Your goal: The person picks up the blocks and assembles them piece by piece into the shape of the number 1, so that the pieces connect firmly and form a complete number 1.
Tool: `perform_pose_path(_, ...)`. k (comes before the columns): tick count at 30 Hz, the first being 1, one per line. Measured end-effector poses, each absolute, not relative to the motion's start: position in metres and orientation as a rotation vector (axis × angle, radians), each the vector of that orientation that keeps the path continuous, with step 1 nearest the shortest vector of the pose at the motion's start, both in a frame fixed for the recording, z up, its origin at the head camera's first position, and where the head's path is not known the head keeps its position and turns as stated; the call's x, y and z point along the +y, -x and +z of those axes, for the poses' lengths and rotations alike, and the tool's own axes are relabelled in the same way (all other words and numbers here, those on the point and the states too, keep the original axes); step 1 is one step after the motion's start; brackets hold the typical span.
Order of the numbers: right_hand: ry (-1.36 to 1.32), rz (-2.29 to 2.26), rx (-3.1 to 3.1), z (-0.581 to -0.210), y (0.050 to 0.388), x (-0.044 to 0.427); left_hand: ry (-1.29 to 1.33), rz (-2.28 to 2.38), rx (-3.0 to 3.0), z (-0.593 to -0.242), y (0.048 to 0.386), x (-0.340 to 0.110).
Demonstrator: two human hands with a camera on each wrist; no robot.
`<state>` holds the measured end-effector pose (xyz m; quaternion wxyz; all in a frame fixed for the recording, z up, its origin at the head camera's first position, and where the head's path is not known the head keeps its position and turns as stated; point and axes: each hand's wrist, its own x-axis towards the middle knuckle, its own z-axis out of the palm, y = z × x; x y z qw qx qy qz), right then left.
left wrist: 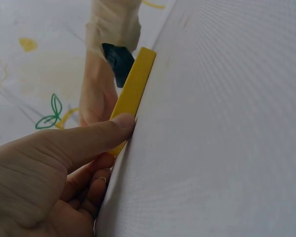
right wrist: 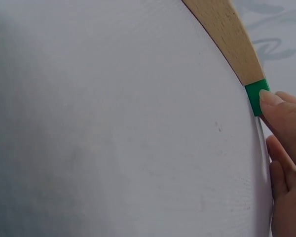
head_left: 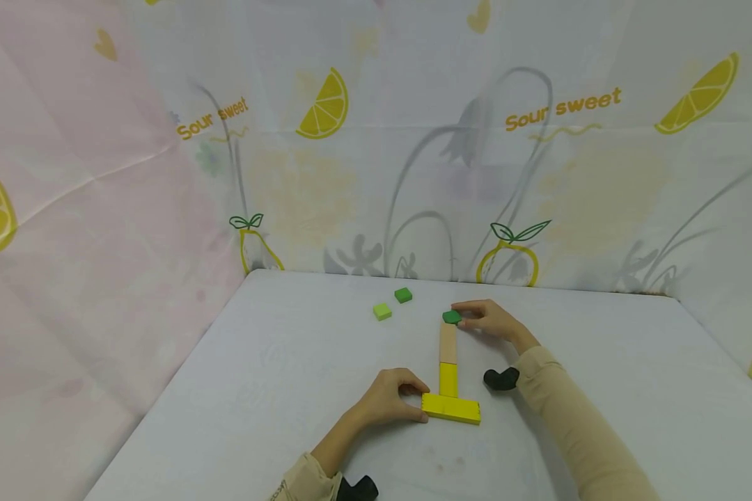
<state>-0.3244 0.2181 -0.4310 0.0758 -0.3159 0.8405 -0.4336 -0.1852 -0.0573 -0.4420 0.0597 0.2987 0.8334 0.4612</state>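
A long yellow block [head_left: 452,409] lies crosswise at the near end of a row of blocks. My left hand [head_left: 384,401] pinches its left end between thumb and fingers; the left wrist view shows the thumb [left wrist: 122,121] on its face. Behind it, a shorter yellow block [head_left: 448,380] and a plain wooden block [head_left: 448,344] run away from me in line. At the far end of that row is a dark green block [head_left: 451,317], which my right hand [head_left: 490,320] pinches. In the right wrist view this green block [right wrist: 255,97] touches the wooden one.
Two loose blocks, one light green [head_left: 382,311] and one darker green [head_left: 404,295], lie left of the row's far end. The white table [head_left: 276,390] meets a printed cloth backdrop [head_left: 376,174] behind and at the left. Dark wrist-worn devices [head_left: 501,379] sit by both sleeves.
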Motion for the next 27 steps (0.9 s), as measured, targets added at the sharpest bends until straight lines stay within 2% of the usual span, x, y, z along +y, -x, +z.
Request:
perform_pose_path(8,0.843,-1.257,2.524,-0.4301,0.3244,0.21,-0.904,1.391,2.527,-0.4415,0.1854,-0.0585)
perform_pose_path(27,0.826,-1.182,2.573,-0.4292,0.327,0.2145,-0.9,1.391,2.513,-0.4421,0.1861,-0.0574)
